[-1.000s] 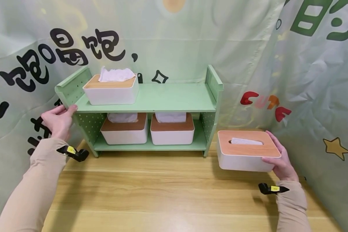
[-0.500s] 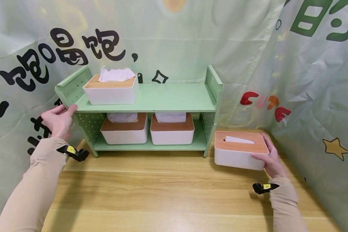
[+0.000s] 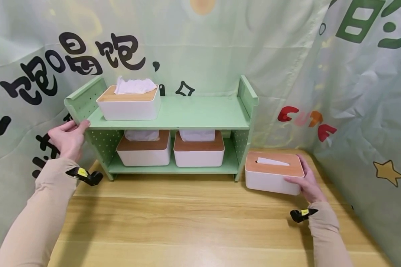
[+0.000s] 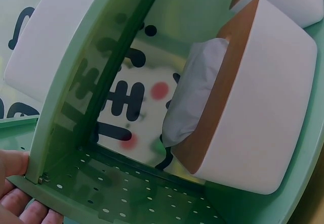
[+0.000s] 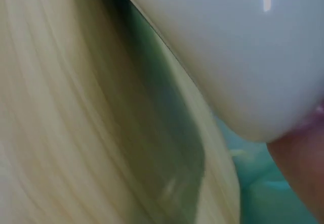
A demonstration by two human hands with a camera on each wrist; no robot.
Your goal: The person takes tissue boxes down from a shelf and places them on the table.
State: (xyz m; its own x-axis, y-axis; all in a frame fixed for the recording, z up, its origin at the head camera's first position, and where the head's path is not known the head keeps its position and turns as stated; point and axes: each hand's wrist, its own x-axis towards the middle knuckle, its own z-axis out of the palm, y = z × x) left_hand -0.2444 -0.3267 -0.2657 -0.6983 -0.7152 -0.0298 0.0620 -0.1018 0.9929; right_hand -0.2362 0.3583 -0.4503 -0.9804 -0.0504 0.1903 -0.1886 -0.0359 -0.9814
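Note:
My left hand (image 3: 68, 139) grips the left side panel of a green two-tier shelf (image 3: 200, 111). Up close in the left wrist view, the thumb and curled fingers (image 4: 14, 202) pinch the shelf's edge. To the right of the shelf, my right hand (image 3: 309, 183) holds a white tissue box (image 3: 270, 181) by its right end. Its wood-look lid has a slot with a little tissue in it. The box's white body (image 5: 238, 47) fills much of the right wrist view above its shadow; whether its underside touches the table cannot be told.
One tissue box (image 3: 130, 110) stands at the left of the upper tier. Two more tissue boxes, a left one (image 3: 143, 157) and a right one (image 3: 199, 158), stand on the lower tier. A wooden table (image 3: 187, 218) lies below; printed cloth (image 3: 280, 66) hangs behind and at the sides.
My right hand has moved left with the tissue box, bringing it closer to the shelf's right side. The left hand keeps its grip on the shelf.

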